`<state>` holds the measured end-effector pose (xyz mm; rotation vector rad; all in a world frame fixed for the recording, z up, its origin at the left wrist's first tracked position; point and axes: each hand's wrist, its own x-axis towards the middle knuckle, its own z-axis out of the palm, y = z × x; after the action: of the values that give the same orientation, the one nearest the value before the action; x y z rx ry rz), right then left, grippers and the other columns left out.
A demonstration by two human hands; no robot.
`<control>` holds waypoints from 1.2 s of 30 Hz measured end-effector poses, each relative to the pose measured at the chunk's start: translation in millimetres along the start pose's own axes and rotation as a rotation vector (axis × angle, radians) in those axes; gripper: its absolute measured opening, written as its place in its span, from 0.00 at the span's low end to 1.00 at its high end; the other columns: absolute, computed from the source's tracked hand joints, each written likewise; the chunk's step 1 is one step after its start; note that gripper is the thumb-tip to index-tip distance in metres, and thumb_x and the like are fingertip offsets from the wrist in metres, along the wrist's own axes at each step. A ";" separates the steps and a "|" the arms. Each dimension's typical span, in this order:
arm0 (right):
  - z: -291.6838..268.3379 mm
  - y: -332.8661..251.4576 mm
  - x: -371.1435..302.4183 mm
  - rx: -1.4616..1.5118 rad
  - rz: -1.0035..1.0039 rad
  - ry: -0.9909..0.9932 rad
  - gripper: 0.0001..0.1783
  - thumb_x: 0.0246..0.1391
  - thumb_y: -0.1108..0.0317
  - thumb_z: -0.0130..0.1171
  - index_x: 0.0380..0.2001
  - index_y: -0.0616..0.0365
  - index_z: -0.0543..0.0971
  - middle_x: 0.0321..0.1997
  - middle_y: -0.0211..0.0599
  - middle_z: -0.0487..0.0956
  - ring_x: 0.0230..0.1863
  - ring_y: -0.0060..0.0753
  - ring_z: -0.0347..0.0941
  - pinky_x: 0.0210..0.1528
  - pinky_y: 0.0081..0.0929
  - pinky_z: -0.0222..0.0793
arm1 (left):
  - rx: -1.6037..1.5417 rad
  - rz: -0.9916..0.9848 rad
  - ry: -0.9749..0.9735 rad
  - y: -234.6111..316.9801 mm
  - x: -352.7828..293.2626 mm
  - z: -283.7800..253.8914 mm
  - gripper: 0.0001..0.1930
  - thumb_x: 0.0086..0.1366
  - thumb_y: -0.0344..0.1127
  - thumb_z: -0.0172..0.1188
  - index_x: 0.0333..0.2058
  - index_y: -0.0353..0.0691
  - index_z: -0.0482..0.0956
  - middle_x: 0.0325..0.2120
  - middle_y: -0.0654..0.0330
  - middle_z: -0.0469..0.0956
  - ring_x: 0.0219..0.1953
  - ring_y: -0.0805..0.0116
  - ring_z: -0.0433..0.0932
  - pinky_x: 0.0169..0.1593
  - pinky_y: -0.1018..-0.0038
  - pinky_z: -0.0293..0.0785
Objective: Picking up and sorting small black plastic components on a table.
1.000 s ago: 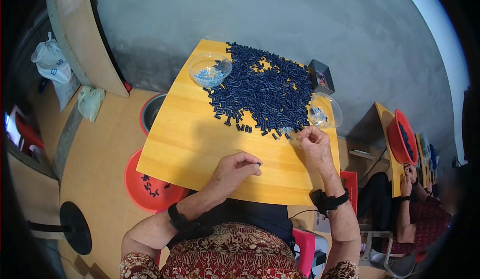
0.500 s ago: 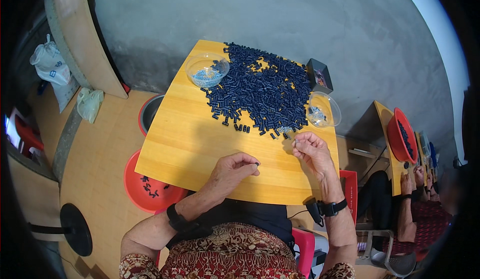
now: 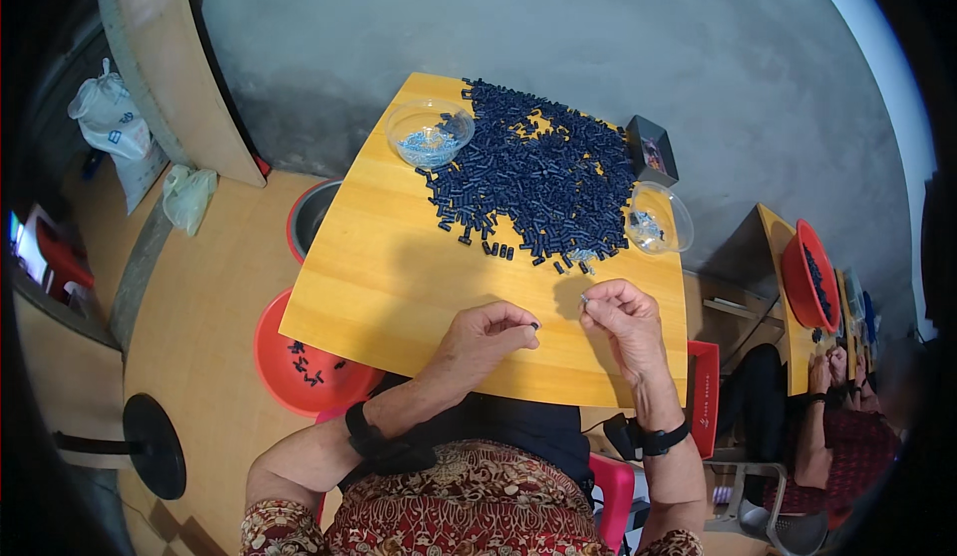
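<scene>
My left hand (image 3: 482, 345) is pinched around a small black plastic piece (image 3: 534, 326), whose end pokes out at the fingertips. Opposite it, my right hand (image 3: 626, 325) pinches a tiny silvery metal piece (image 3: 585, 300) between thumb and forefinger. The two hands are apart, above the near part of the yellow wooden table (image 3: 349, 267). Beyond them spreads a big heap of small black plastic pieces (image 3: 538, 172). A clear round bowl (image 3: 429, 159) with small metallic parts stands at the heap's left. Another clear bowl (image 3: 678, 225), holding a few small parts, is at its right.
A dark rectangular box (image 3: 653, 149) stands at the table's right edge. Below the left edge, a red basin (image 3: 344, 387) holds several black pieces. A red crate (image 3: 704, 397) is by my right side. Farther right, another person (image 3: 837, 446) sits at a table with a red basin (image 3: 797, 275).
The whole view has shifted slightly to the right. My right hand is a little lower, and both hands keep their pinches.
</scene>
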<state>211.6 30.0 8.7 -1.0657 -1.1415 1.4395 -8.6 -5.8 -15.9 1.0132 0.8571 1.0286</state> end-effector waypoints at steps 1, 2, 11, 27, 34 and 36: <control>0.6 0.9 1.8 0.000 0.002 -0.002 0.05 0.52 0.79 0.60 0.33 0.63 0.79 0.29 0.35 0.80 0.28 0.19 0.75 0.34 0.17 0.73 | 0.004 0.006 0.000 -1.1 0.1 -0.7 0.08 0.64 0.31 0.57 0.38 0.33 0.77 0.32 0.61 0.79 0.37 0.77 0.76 0.46 0.80 0.69; 0.8 2.7 5.2 -0.152 -0.118 0.045 0.04 0.52 0.79 0.60 0.33 0.63 0.79 0.29 0.33 0.79 0.28 0.17 0.73 0.33 0.16 0.71 | 0.004 0.006 0.003 -1.7 0.1 -1.6 0.08 0.64 0.31 0.57 0.38 0.33 0.77 0.32 0.61 0.79 0.37 0.77 0.76 0.46 0.80 0.69; -33.0 35.1 12.4 -0.489 -0.078 0.144 0.05 0.53 0.78 0.57 0.34 0.64 0.80 0.25 0.23 0.76 0.26 0.12 0.68 0.30 0.13 0.66 | 0.145 0.024 0.042 1.1 1.1 -4.4 0.08 0.64 0.31 0.56 0.38 0.32 0.77 0.32 0.61 0.79 0.37 0.76 0.77 0.46 0.79 0.70; -43.6 6.6 11.7 -0.500 -0.046 0.139 0.03 0.51 0.75 0.61 0.30 0.63 0.79 0.28 0.27 0.77 0.26 0.16 0.70 0.29 0.20 0.68 | 0.046 0.043 0.060 -6.8 4.7 -7.4 0.07 0.64 0.30 0.56 0.39 0.33 0.77 0.32 0.60 0.79 0.37 0.75 0.77 0.45 0.79 0.71; -14.1 13.9 6.7 -1.158 -0.321 0.032 0.05 0.44 0.76 0.63 0.26 0.63 0.77 0.28 0.47 0.76 0.29 0.49 0.75 0.33 0.37 0.71 | 0.035 0.021 0.054 -5.8 4.7 -8.5 0.07 0.64 0.30 0.56 0.39 0.33 0.77 0.32 0.61 0.79 0.37 0.75 0.77 0.45 0.79 0.71; -16.8 18.0 8.1 -1.204 -0.397 0.023 0.06 0.44 0.76 0.63 0.27 0.63 0.77 0.28 0.47 0.76 0.30 0.49 0.75 0.33 0.38 0.71 | 0.025 0.028 0.048 -8.2 4.6 -8.4 0.07 0.64 0.30 0.56 0.39 0.33 0.77 0.32 0.61 0.79 0.37 0.75 0.77 0.45 0.79 0.71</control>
<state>223.9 38.6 -12.4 -1.4796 -2.1308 0.3186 -12.8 -0.7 -26.7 1.0278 0.8993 1.0719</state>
